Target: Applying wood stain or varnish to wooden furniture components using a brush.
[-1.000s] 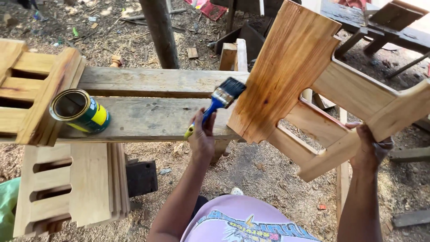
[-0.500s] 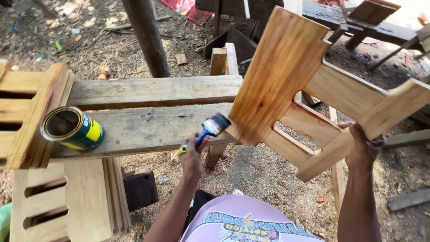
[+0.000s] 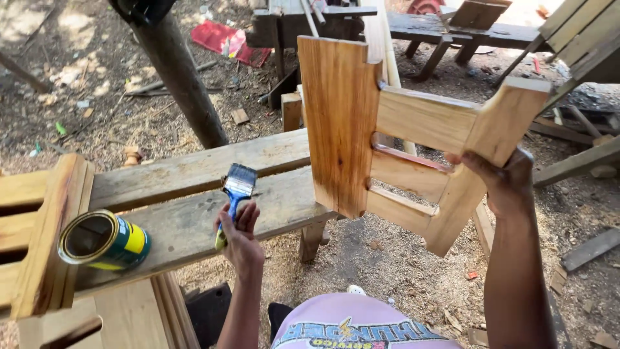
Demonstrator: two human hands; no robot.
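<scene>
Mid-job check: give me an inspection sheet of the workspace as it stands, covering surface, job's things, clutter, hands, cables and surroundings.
Surface: rough plank bench, two weathered boards, bare wood.
Job's things: blue-handled paintbrush, bristles up; slatted wooden piece with glossy amber board, held upright off the bench end; open tin can with yellow and green label, tilted on the bench.
Clutter: slatted wooden assemblies at the bench's left end; wood offcuts and sawdust on the ground.
Hands: left hand grips the brush handle; right hand holds the piece's angled leg.
Cables: nothing seen.
Surroundings: dirt ground, dark post, further wooden furniture behind.
</scene>
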